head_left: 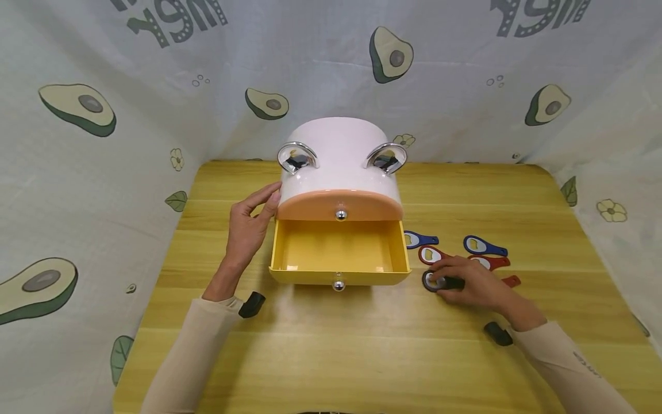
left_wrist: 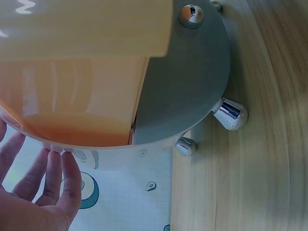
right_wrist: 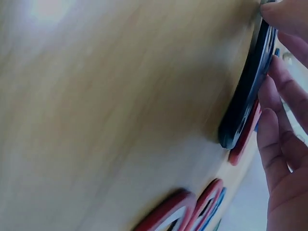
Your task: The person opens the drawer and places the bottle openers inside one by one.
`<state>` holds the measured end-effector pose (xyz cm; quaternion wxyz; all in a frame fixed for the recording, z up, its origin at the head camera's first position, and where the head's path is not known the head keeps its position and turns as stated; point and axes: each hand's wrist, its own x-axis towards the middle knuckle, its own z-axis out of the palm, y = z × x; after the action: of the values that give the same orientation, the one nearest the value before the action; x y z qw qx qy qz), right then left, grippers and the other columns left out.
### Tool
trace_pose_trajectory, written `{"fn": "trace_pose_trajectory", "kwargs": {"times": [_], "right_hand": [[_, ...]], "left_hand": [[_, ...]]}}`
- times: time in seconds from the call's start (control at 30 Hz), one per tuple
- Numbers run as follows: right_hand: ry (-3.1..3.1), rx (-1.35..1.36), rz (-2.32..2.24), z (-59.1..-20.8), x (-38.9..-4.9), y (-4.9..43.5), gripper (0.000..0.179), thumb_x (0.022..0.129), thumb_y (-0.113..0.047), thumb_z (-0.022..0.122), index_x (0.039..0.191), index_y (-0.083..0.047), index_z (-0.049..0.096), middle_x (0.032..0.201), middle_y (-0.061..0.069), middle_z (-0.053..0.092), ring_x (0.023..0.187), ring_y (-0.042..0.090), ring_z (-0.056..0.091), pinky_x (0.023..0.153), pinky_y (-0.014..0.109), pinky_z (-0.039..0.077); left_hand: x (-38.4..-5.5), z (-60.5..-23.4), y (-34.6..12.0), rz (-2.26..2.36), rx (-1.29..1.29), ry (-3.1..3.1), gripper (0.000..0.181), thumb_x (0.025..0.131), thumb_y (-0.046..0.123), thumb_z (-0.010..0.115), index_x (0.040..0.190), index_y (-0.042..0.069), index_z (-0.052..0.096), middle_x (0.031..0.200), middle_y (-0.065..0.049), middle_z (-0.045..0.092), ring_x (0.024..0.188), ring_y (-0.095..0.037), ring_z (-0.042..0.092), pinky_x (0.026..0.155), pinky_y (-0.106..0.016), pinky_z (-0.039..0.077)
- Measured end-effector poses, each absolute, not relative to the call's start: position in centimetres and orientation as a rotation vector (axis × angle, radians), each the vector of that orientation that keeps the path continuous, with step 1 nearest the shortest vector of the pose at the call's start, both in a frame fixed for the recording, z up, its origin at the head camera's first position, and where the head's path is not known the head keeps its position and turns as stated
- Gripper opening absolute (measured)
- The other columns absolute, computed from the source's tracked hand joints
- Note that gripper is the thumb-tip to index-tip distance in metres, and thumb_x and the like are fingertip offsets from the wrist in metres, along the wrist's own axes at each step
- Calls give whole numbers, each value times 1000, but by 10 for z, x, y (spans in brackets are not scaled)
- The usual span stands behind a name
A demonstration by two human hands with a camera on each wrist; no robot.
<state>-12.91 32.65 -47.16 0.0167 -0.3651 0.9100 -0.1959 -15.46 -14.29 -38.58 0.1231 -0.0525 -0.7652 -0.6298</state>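
Note:
A white rounded drawer box [head_left: 341, 152] stands at the middle back of the table, its lower yellow drawer [head_left: 310, 278] pulled out and its orange upper drawer [head_left: 310, 206] closed. My left hand [head_left: 247, 230] touches the box's left side with fingers extended; the left wrist view shows the fingertips [left_wrist: 70, 180] against its edge. To the right of the box, my right hand [head_left: 478, 284] pinches a black bottle opener [right_wrist: 240, 103] between thumb and fingers, low over the table. Part of the opener is hidden by the hand in the head view.
Near the right hand lie blue bottle openers [head_left: 485, 246] and red bottle openers [head_left: 496, 262], one partly behind the hand. Two silver ear-shaped loops [head_left: 395, 157] stick out from the box's top. A patterned curtain [head_left: 331, 69] hangs behind the wooden table [head_left: 331, 351].

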Motion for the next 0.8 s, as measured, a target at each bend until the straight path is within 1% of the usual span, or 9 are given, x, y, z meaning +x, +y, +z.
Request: {"fn": "trace_pose_trajectory", "kwargs": {"times": [0.17,0.37,0.47,0.57,0.67,0.73,0.8], "right_hand": [[2884,-1169,-609,-464,-129,322,32,68,-16,90,97,-21,78,111,1,69,93,16,64,77,37,58],[2896,-1179,-615,-440,-134,313,35,68,-13,90,100,-17,77,112,3,69,93,17,64,74,35,57],[2896,-1181,-663,-428,-136,309,36,68,-10,90,101,-16,76,112,2,69,85,13,62,66,29,54],[2917,-1162,-723,-415,-136,301,39,67,-8,90,103,-16,76,111,2,68,82,12,60,62,24,50],[2948,-1168,-787,-401,-136,290,41,65,-8,90,103,-15,77,110,1,68,84,13,61,65,21,51],[2963,-1196,-823,-391,-136,283,42,64,-9,91,102,-17,77,110,-2,68,88,12,63,72,18,52],[2957,-1244,-865,-381,-137,276,42,63,-8,91,102,-18,77,110,-3,68,89,11,63,75,14,50]], "left_hand": [[-155,-386,-142,-1836,-152,-2232,33,101,22,62,132,12,68,138,-5,64,126,-15,58,93,-19,52],[-155,-387,-143,-1838,-146,-2229,33,101,23,61,132,13,68,138,-5,63,127,-16,57,92,-18,52],[-155,-387,-143,-1838,-144,-2232,33,102,22,61,133,13,67,139,-5,63,128,-16,57,93,-18,52],[-155,-387,-144,-1835,-144,-2237,33,102,22,61,133,13,68,139,-5,63,128,-17,57,92,-18,52],[-155,-386,-144,-1826,-139,-2239,33,101,24,62,132,14,68,138,-4,63,127,-17,57,92,-19,53],[-155,-386,-144,-1822,-136,-2246,34,101,25,62,132,15,68,138,-3,63,127,-16,57,93,-20,53],[-155,-387,-144,-1819,-132,-2256,34,101,25,62,133,15,68,138,-3,63,127,-16,57,95,-21,52]]}}
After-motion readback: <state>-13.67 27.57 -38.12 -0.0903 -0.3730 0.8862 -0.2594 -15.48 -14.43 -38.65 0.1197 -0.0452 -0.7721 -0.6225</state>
